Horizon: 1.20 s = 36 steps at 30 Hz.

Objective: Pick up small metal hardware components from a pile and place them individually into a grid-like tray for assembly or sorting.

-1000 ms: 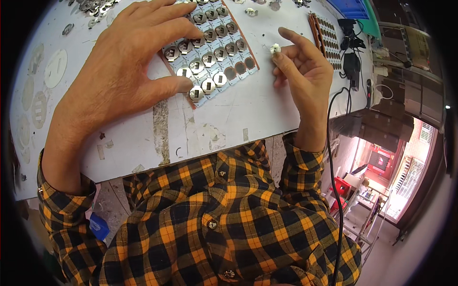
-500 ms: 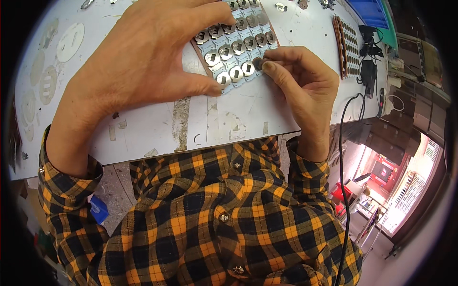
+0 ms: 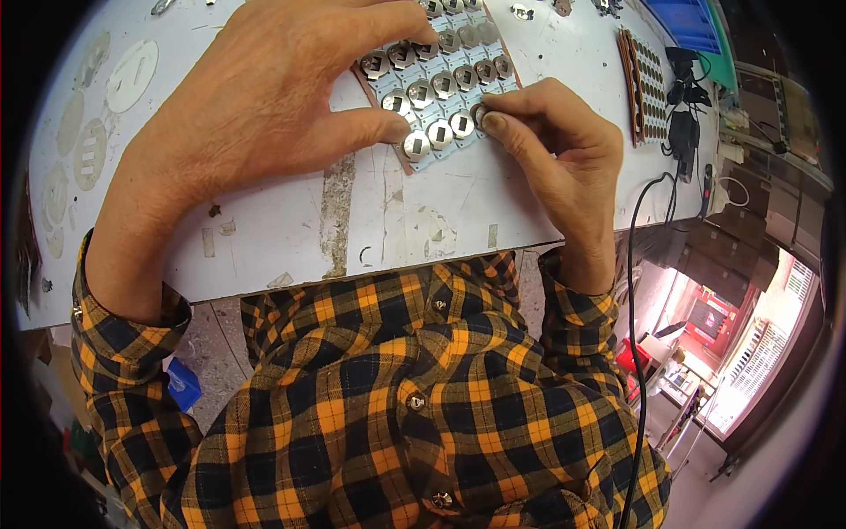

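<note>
A light-blue panel (image 3: 432,113) on a brown backing lies on the white table, holding rows of round silver metal discs with dark square marks. My left hand (image 3: 256,106) is spread over its left side. The thumb tip touches the panel's near left corner, while the fingers reach across the far rows and hide part of them. My right hand (image 3: 564,132) pinches a round metal disc (image 3: 479,116) between thumb and forefinger. This disc sits tilted at the right end of the nearest row, partly covered by my fingertips.
A second panel (image 3: 650,97) with rows of dark round spots lies at the right, beside black cables and adapters (image 3: 680,132). Beyond it is a blue tray (image 3: 683,22). Small metal bits (image 3: 522,11) lie at the back. The table's front edge runs close to me.
The panel has shifted slightly to the right. My left thumb has moved up a little along its edge, and the disc in my right fingers has tilted, showing more of its rim.
</note>
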Available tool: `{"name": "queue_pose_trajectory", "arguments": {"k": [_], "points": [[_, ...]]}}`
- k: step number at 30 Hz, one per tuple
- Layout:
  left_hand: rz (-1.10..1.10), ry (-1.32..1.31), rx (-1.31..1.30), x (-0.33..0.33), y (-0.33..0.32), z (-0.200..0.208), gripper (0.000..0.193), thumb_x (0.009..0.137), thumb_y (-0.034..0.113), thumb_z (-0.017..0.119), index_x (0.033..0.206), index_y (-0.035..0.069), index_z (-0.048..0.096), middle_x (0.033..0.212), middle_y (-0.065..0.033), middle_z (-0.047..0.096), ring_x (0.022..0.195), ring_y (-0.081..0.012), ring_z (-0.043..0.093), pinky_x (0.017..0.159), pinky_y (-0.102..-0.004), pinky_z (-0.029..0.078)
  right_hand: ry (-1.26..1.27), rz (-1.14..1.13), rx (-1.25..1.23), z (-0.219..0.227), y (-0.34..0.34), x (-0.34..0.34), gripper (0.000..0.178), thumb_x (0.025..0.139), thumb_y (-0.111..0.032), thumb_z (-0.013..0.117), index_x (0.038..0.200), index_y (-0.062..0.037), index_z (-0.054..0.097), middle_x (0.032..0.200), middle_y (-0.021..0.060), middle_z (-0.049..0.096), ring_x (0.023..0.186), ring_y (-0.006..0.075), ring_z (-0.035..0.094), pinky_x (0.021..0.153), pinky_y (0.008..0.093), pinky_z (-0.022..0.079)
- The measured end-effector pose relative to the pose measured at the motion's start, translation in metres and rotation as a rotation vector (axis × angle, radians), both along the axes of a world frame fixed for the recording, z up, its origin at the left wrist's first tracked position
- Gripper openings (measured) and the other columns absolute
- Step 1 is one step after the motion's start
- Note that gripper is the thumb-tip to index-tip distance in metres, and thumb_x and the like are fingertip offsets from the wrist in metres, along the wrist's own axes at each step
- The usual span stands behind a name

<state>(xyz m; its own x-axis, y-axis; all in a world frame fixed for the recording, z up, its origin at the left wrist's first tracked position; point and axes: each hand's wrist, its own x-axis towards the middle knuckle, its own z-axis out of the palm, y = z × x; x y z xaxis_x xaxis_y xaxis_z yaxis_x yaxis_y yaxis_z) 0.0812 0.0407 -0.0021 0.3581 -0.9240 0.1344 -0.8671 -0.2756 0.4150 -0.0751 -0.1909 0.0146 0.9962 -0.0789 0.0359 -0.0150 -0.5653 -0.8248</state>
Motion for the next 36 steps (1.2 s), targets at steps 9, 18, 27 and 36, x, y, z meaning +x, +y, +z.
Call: {"name": "queue_pose_trajectory", "arguments": {"k": [9, 18, 27, 36], "points": [[-0.441, -0.222, -1.145, 0.009, -0.019, -0.032, 0.055, 0.089, 0.032, 0.083, 0.132, 0.005, 0.063, 0.142, -0.0254, 0.059, 0.136, -0.0395, 0.054, 0.110, -0.0499, 0.044, -0.030, 0.184, -0.060, -0.005, -0.015, 0.002, 0.019, 0.092, 0.004, 0.076, 0.112, 0.0018, 0.077, 0.096, 0.0020, 0.068, 0.081, 0.0049, 0.060, 0.067, 0.0192, 0.046], [0.150, -0.051, -0.155, -0.022, 0.013, 0.011, 0.066, 0.067, 0.023, 0.090, 0.128, 0.014, 0.069, 0.155, -0.0083, 0.056, 0.149, -0.0375, 0.043, 0.123, -0.0524, 0.037, -0.270, -0.064, -0.355, -0.008, -0.040, 0.059, 0.020, 0.096, -0.009, 0.074, 0.113, 0.0020, 0.076, 0.088, 0.0029, 0.072, 0.071, 0.0058, 0.058, 0.064, 0.0217, 0.045], [0.163, -0.068, -0.154, -0.026, 0.012, 0.006, 0.068, 0.065, 0.025, 0.092, 0.128, 0.014, 0.070, 0.155, -0.0081, 0.056, 0.149, -0.0370, 0.043, 0.123, -0.0530, 0.038, -0.277, -0.303, -0.157, -0.013, -0.049, 0.071, 0.018, 0.101, -0.018, 0.069, 0.096, -0.0011, 0.072, 0.079, 0.0038, 0.070, 0.059, 0.0066, 0.055, 0.052, 0.0219, 0.043], [0.172, -0.078, -0.139, -0.027, 0.010, 0.009, 0.069, 0.063, 0.021, 0.093, 0.127, 0.014, 0.070, 0.156, -0.0077, 0.055, 0.149, -0.0365, 0.043, 0.124, -0.0527, 0.037, -0.244, -0.332, 0.036, -0.006, -0.050, 0.064, 0.018, 0.096, -0.017, 0.076, 0.095, 0.0009, 0.075, 0.077, 0.0035, 0.069, 0.058, 0.0054, 0.054, 0.049, 0.0214, 0.040]]}}
